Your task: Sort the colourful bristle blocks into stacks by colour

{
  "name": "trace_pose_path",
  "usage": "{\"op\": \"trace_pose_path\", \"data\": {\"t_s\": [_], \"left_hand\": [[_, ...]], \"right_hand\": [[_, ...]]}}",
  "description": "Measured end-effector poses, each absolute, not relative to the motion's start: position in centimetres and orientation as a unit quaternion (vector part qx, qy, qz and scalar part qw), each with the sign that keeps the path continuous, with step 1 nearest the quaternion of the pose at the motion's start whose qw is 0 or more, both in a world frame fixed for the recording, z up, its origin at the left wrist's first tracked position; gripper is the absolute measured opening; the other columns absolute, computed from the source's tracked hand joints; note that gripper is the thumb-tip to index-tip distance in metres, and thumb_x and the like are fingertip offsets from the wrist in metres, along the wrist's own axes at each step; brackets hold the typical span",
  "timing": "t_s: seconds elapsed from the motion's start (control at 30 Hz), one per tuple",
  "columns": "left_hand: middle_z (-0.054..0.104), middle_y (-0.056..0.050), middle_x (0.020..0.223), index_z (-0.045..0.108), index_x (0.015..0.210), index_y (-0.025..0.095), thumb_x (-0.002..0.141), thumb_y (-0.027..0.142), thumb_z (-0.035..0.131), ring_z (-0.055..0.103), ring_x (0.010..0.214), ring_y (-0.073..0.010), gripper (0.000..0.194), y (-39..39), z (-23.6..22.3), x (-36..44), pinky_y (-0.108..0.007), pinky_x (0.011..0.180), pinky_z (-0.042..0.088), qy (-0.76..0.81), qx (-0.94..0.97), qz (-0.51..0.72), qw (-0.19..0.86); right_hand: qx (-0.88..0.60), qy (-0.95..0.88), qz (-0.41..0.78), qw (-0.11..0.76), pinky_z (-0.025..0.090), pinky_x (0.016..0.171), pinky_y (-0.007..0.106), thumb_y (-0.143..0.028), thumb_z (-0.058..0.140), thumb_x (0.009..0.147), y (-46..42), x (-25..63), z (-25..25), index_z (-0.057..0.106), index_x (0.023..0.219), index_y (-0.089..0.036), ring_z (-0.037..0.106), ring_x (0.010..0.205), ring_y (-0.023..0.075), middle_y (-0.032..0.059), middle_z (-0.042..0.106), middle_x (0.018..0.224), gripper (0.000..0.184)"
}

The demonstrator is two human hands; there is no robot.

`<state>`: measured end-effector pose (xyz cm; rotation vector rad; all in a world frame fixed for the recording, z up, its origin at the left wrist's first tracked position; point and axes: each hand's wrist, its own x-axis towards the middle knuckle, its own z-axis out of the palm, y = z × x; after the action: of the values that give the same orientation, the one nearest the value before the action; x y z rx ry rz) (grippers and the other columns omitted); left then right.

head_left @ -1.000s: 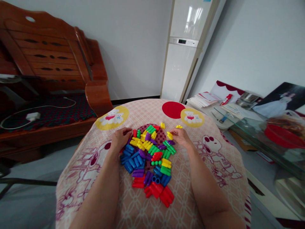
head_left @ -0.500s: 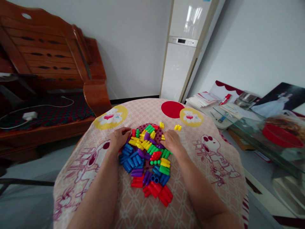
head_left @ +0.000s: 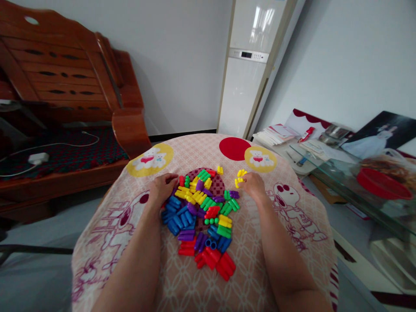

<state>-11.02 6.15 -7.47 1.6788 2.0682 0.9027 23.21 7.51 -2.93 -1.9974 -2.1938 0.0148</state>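
- Head view: right hand [head_left: 253, 185] pinches a yellow block [head_left: 238, 182], just beside another yellow piece [head_left: 242, 172]!
- Left hand [head_left: 163, 187] curls beside the pile [head_left: 200, 213], grip impossible to tell!

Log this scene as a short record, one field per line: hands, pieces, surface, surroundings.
Left hand: at the pile's left edge, beside a red piece
Right hand: at a yellow piece, grip unclear
Pile: red, yellow, green, blue and purple pieces
Surface: patterned tablecloth
Left side: wooden bench
Far side: tall white unit
Right side: red basin
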Motion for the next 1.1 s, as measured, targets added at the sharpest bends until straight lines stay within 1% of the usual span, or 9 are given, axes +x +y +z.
{"op": "trace_pose_path", "data": {"t_s": [0.07,0.17,0.3,0.47,0.57,0.73,0.9,0.97,1.1], "left_hand": [[0.078,-0.007,0.099,0.076,0.103,0.020,0.079,0.037,0.054,0.071,0.091,-0.0235,0.037,6.1,-7.5,-11.0,-0.031,0.084,0.053,0.724,0.589,0.318,0.165],[0.078,-0.007,0.098,0.076,0.103,0.019,0.079,0.037,0.054,0.071,0.091,-0.0237,0.037,6.0,-7.4,-10.9,-0.031,0.084,0.053,0.725,0.588,0.318,0.167],[0.078,-0.006,0.098,0.076,0.103,0.020,0.079,0.037,0.054,0.070,0.092,-0.0236,0.036,6.0,-7.3,-10.8,-0.031,0.085,0.053,0.727,0.586,0.317,0.166],[0.078,-0.005,0.096,0.076,0.102,0.021,0.079,0.037,0.055,0.071,0.091,-0.0228,0.035,6.0,-7.3,-10.8,-0.030,0.083,0.054,0.729,0.582,0.319,0.166],[0.078,-0.004,0.095,0.076,0.100,0.021,0.079,0.036,0.056,0.071,0.090,-0.0228,0.033,6.1,-7.3,-10.8,-0.028,0.081,0.054,0.734,0.577,0.317,0.166],[0.078,-0.006,0.101,0.075,0.104,0.018,0.080,0.033,0.054,0.071,0.092,-0.0228,0.035,5.9,-7.1,-10.5,-0.030,0.086,0.054,0.727,0.575,0.335,0.169],[0.076,-0.007,0.104,0.075,0.105,0.018,0.083,0.030,0.050,0.069,0.088,-0.0201,0.036,5.4,-5.3,-8.4,-0.028,0.086,0.054,0.681,0.609,0.390,0.113],[0.076,-0.006,0.102,0.076,0.103,0.018,0.083,0.027,0.051,0.069,0.087,-0.0199,0.033,5.1,-4.5,-7.2,-0.027,0.085,0.053,0.659,0.647,0.367,0.113],[0.076,-0.008,0.108,0.077,0.106,0.022,0.080,0.021,0.056,0.070,0.097,-0.0242,0.033,4.6,-3.7,-5.2,-0.030,0.090,0.051,0.649,0.714,0.239,0.109]], "right_hand": [[-0.687,-0.722,0.014,0.087,0.037,0.061,0.026,-0.032,0.069,0.079,7.9,23.9,-3.1,0.076,0.073,-0.019,0.066,0.074,0.0187,0.0093,0.076,0.082,0.015],[-0.691,-0.714,0.018,0.113,0.035,0.058,0.026,-0.031,0.067,0.080,8.4,24.4,-3.4,0.076,0.069,-0.018,0.065,0.069,0.0177,0.0090,0.075,0.077,0.019],[-0.704,-0.690,-0.021,0.166,0.037,0.061,0.026,-0.027,0.062,0.082,8.9,24.4,-4.3,0.078,0.081,-0.017,0.067,0.073,0.0188,0.0106,0.077,0.084,0.019],[-0.714,-0.676,-0.056,0.171,0.039,0.062,0.025,-0.029,0.061,0.083,9.2,24.2,-5.5,0.077,0.084,-0.018,0.067,0.075,0.0188,0.0107,0.077,0.085,0.020],[-0.719,-0.670,-0.053,0.177,0.040,0.063,0.026,-0.031,0.062,0.084,9.3,24.3,-5.9,0.077,0.086,-0.017,0.067,0.075,0.0190,0.0112,0.077,0.086,0.020],[-0.732,-0.650,-0.029,0.202,0.041,0.067,0.027,-0.033,0.065,0.085,9.2,24.2,-5.8,0.075,0.092,-0.015,0.068,0.079,0.0209,0.0126,0.076,0.090,0.022],[-0.722,-0.643,-0.036,0.255,0.040,0.069,0.028,-0.040,0.057,0.092,8.4,23.3,-4.8,0.072,0.096,-0.017,0.067,0.079,0.0210,0.0114,0.076,0.089,0.028],[-0.699,-0.665,-0.020,0.262,0.038,0.068,0.027,-0.038,0.054,0.093,8.2,22.5,-4.7,0.072,0.092,-0.018,0.066,0.077,0.0198,0.0099,0.075,0.086,0.027],[-0.652,-0.715,0.002,0.253,0.035,0.065,0.026,-0.032,0.054,0.093,7.8,21.1,-5.1,0.072,0.084,-0.018,0.063,0.070,0.0169,0.0079,0.075,0.082,0.023]]}}
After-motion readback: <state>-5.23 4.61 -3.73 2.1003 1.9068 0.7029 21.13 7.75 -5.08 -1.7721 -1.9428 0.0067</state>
